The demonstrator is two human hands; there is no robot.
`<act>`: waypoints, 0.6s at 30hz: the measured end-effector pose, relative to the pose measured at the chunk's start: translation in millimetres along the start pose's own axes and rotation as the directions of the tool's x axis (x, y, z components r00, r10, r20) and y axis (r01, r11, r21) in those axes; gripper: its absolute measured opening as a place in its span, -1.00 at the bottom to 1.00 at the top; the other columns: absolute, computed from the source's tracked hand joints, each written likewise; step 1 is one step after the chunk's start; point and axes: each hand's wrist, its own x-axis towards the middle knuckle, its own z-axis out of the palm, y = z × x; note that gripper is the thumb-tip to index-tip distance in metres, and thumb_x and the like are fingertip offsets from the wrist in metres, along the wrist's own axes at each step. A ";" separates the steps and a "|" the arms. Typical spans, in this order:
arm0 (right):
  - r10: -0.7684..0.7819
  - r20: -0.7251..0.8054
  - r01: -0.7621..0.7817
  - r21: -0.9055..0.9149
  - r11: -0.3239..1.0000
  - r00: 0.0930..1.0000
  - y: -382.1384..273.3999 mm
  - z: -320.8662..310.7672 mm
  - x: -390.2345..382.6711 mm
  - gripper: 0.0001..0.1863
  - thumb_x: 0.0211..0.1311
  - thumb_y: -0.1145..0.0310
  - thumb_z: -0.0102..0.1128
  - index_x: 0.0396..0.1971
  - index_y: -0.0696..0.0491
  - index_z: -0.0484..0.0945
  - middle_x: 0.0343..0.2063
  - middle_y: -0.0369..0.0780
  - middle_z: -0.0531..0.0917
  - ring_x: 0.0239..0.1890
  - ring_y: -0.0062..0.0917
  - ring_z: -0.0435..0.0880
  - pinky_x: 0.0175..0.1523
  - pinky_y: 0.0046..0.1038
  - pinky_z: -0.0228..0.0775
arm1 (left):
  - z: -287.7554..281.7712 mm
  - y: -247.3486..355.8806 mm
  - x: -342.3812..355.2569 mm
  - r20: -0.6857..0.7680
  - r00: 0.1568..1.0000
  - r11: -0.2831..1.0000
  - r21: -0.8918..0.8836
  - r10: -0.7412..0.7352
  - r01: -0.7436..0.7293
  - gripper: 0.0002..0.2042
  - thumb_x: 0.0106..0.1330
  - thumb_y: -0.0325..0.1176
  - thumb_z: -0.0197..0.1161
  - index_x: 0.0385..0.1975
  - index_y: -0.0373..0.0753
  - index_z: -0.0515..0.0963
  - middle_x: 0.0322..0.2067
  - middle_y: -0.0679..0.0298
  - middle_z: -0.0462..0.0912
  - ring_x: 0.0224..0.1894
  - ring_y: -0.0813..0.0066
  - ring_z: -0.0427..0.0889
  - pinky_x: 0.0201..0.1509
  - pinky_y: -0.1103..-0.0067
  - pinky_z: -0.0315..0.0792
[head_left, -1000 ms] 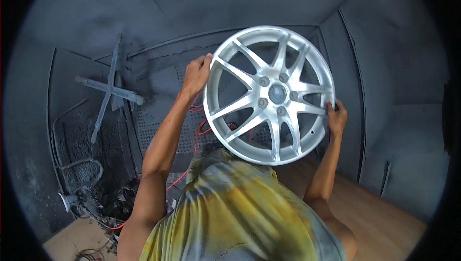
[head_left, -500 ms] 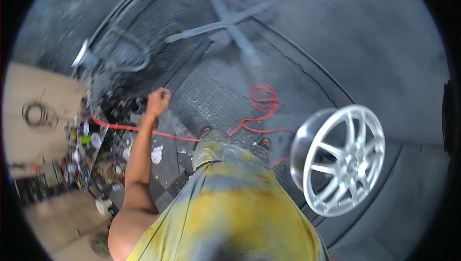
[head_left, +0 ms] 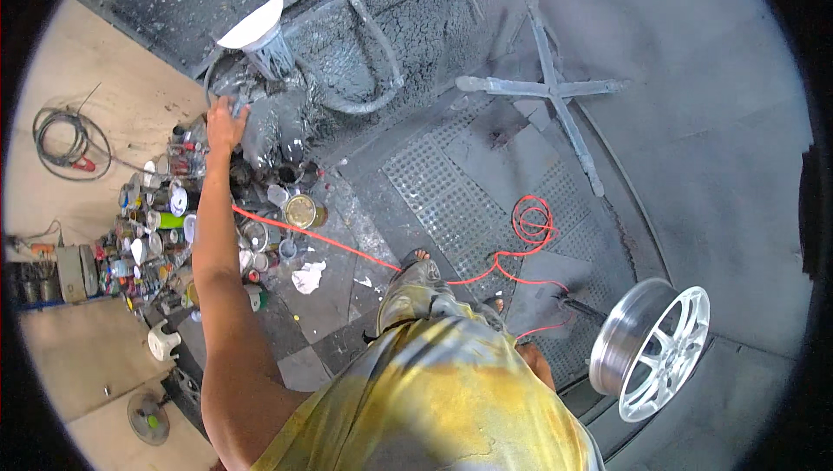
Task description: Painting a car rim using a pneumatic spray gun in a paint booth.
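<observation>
My left hand (head_left: 226,127) is stretched forward to the far left, thumb and fingers apart. It is at the edge of a crumpled grey, plastic-like heap (head_left: 269,128), just below a paint-crusted lamp-like fixture with a white face (head_left: 253,27). Whether the fingertips touch the heap I cannot tell. My right hand (head_left: 536,363) shows only in part beside my stained yellow-grey shirt; its fingers are hidden. Nearest to it on the right is a silver multi-spoke car wheel rim (head_left: 666,354), raised on its side at a dark rod (head_left: 583,306).
A red hose (head_left: 347,250) crosses the floor by my feet and coils ahead (head_left: 531,221). A grey-coated cross-shaped stand (head_left: 551,89) stands far right. Cans and cups (head_left: 178,202) crowd the left side, with a white stool (head_left: 162,341) and a fan (head_left: 148,419) nearer.
My view has turned left, and the wheel rim now appears lower and farther right. My left hand has reached forward to the grey heap, its fingers parting. Part of my right hand has come into view.
</observation>
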 end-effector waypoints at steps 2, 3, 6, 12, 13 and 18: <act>-0.072 0.014 0.073 -0.119 0.990 0.997 -34.9 -5.8 -20.4 -0.46 0.39 -0.11 0.05 -0.29 0.14 0.67 -0.46 -0.02 0.72 -0.42 -0.22 0.73 -0.32 -0.17 0.54 | 10.6 -20.1 12.0 0.058 0.997 0.998 -0.039 0.051 -0.049 -0.60 0.25 -0.12 0.43 -0.04 -0.24 0.55 -0.13 -0.01 0.63 0.01 -0.10 0.57 0.10 0.14 0.46; -0.119 0.025 0.122 -0.175 0.977 0.993 -54.9 -8.6 -29.0 -0.47 0.38 -0.10 0.06 -0.31 0.13 0.67 -0.46 -0.02 0.72 -0.42 -0.24 0.73 -0.31 -0.17 0.53 | 16.8 -28.7 16.7 0.092 0.990 0.995 0.006 0.103 -0.104 -0.56 0.27 -0.10 0.41 0.03 -0.22 0.56 -0.05 -0.07 0.63 0.08 -0.13 0.56 0.15 0.15 0.46; -0.282 0.001 0.271 -0.280 0.921 0.959 -126.6 -14.2 -48.2 -0.50 0.37 -0.06 0.09 -0.39 0.12 0.69 -0.48 -0.03 0.73 -0.41 -0.28 0.73 -0.29 -0.16 0.50 | 32.8 -49.5 23.6 0.030 0.966 0.963 0.076 0.256 -0.257 -0.47 0.33 -0.05 0.37 0.14 -0.33 0.54 0.10 -0.18 0.59 0.21 -0.17 0.51 0.31 0.18 0.39; -0.619 -0.334 0.559 -0.267 0.785 0.711 -286.1 -24.4 -81.7 -0.59 0.32 0.04 0.23 -0.35 0.15 0.66 -0.34 0.04 0.72 -0.18 0.05 0.70 -0.07 0.00 0.54 | 27.8 -45.0 16.9 0.151 0.960 0.937 -0.294 0.238 -0.186 -0.43 0.43 -0.03 0.29 0.17 -0.46 0.48 0.07 -0.15 0.62 0.10 -0.02 0.59 0.24 0.33 0.41; -0.672 -0.351 0.600 -0.302 0.741 0.652 -309.1 -25.9 -89.2 -0.62 0.33 0.08 0.23 -0.34 0.16 0.64 -0.34 0.04 0.70 -0.19 0.02 0.69 -0.09 -0.03 0.52 | 24.2 -37.0 12.3 0.095 0.959 0.918 -0.326 0.269 -0.225 -0.46 0.43 -0.05 0.29 0.14 -0.45 0.48 -0.03 -0.10 0.61 -0.02 0.07 0.57 0.15 0.35 0.41; -0.830 -0.292 0.758 -0.342 0.555 0.476 -389.6 -39.7 -131.9 -0.68 0.36 0.14 0.22 -0.21 0.13 0.63 -0.18 -0.02 0.65 -0.09 -0.03 0.66 -0.01 -0.06 0.52 | 7.1 23.8 -27.4 0.094 0.976 0.820 -0.562 0.194 -0.109 -0.62 0.50 -0.16 0.25 0.06 -0.37 0.47 -0.25 0.20 0.54 -0.30 0.44 0.48 -0.24 0.49 0.43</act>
